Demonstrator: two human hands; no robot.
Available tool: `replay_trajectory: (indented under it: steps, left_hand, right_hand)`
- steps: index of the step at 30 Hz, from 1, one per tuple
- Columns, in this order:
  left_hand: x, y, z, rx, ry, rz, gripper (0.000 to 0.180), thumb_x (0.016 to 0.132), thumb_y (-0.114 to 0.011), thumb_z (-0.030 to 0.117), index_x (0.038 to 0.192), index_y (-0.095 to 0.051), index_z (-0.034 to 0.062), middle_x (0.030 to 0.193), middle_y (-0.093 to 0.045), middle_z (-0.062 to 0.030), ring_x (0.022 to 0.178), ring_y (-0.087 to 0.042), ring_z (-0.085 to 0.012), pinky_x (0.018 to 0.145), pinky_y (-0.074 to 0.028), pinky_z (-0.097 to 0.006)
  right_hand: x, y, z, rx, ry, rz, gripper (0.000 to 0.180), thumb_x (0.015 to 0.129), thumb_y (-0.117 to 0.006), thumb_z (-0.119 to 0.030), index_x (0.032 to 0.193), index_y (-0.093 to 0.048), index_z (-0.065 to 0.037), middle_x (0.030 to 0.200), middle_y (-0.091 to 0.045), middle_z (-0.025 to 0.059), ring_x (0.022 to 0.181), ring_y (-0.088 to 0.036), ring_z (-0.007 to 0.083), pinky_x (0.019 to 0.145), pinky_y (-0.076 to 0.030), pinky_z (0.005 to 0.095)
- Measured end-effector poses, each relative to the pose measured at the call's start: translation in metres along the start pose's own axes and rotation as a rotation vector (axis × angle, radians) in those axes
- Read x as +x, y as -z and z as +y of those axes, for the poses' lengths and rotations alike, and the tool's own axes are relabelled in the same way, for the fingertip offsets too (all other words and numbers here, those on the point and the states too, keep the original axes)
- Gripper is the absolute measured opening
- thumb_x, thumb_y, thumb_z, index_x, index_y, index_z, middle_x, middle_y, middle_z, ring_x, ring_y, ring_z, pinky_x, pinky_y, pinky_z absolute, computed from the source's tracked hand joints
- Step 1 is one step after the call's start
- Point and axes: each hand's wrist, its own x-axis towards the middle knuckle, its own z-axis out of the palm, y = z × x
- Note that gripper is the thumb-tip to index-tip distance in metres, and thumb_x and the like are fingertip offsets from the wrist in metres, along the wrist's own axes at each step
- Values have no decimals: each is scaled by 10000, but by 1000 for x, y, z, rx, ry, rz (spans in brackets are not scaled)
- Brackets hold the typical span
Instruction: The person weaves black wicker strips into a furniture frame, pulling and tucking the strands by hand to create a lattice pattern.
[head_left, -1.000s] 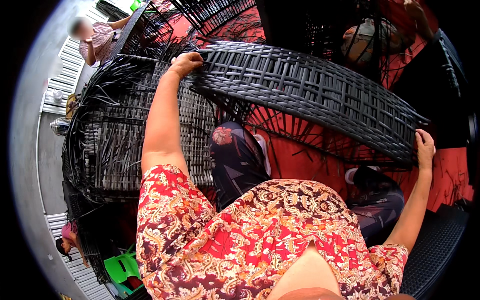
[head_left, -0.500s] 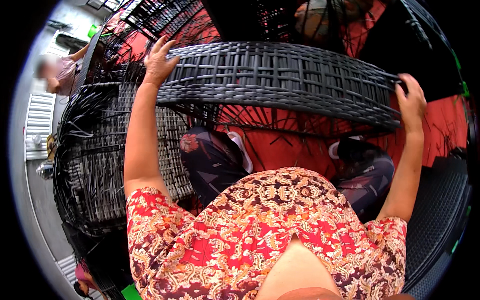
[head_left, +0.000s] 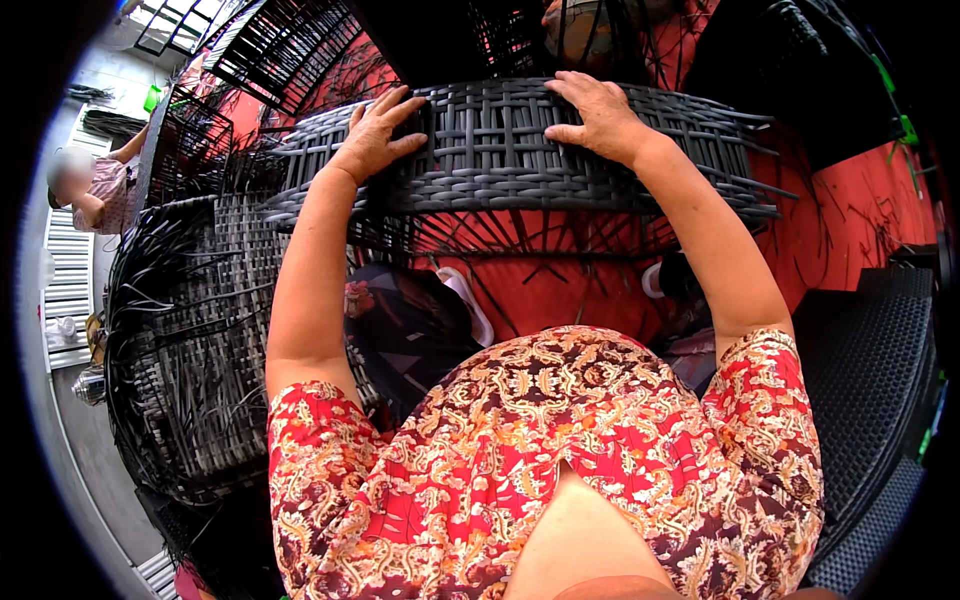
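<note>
A long dark-grey woven wicker panel (head_left: 490, 140) lies across in front of me, on a frame with thin dark bars below it. Loose strand ends stick out past its right end. My left hand (head_left: 377, 138) rests on the left part of the weave, thumb and fingers apart. On the panel's right-of-middle part lies my right hand (head_left: 598, 118), fingers spread over the top edge. Neither hand grips a loose strand that I can see.
A large woven wicker piece (head_left: 190, 330) with frayed strands stands at my left. Dark woven pieces (head_left: 850, 380) are stacked at my right. Cut strands lie on the red floor (head_left: 840, 225). Another person (head_left: 100, 190) is at the far left.
Both hands have moved inward along the panel, the right one by far the most, leaving the right end. The panel sits slightly farther left in view.
</note>
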Motion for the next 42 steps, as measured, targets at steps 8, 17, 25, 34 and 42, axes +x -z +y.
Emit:
replay_trajectory:
  steps: [8,17,25,34,42]
  left_hand:
    - [14,-11,3,99,39,223,411,831,-582,335,1220,-544,211,1240,-508,-75,1166,-454,-277,988,-339,-411]
    - [-38,12,-69,60,118,22,590,820,-571,462,1340,-432,219,1423,-355,-67,1331,-290,-256,1050,-176,-492]
    - [-26,26,-76,-21,121,22,577,780,-649,371,1293,-480,168,1315,-460,-127,1208,-428,-316,1003,-338,-389]
    - [-28,22,-80,2,138,67,517,807,-633,326,1273,-503,144,1276,-486,-151,1183,-450,-318,986,-366,-370]
    - [-69,25,-146,-57,176,30,627,774,-648,325,1329,-437,126,1383,-391,-150,1282,-371,-301,1034,-324,-369]
  right_hand:
    - [18,-4,-4,-44,-39,85,412,817,-622,-333,1153,-553,-104,1229,-535,80,1175,-461,249,993,-327,386]
    - [-32,26,52,-69,-64,21,600,783,-631,-420,1279,-464,-126,1359,-416,116,1261,-380,270,1012,-301,415]
    - [-66,60,93,-61,-64,-35,606,775,-658,-375,1269,-464,-84,1289,-479,128,1203,-437,286,1002,-323,387]
    - [-70,55,101,-35,35,101,525,770,-655,-332,1211,-512,-84,1196,-549,94,1122,-500,274,949,-384,376]
    - [-110,96,138,-150,-206,-79,664,709,-706,-251,1304,-438,-124,1313,-471,115,1212,-434,295,1005,-340,401]
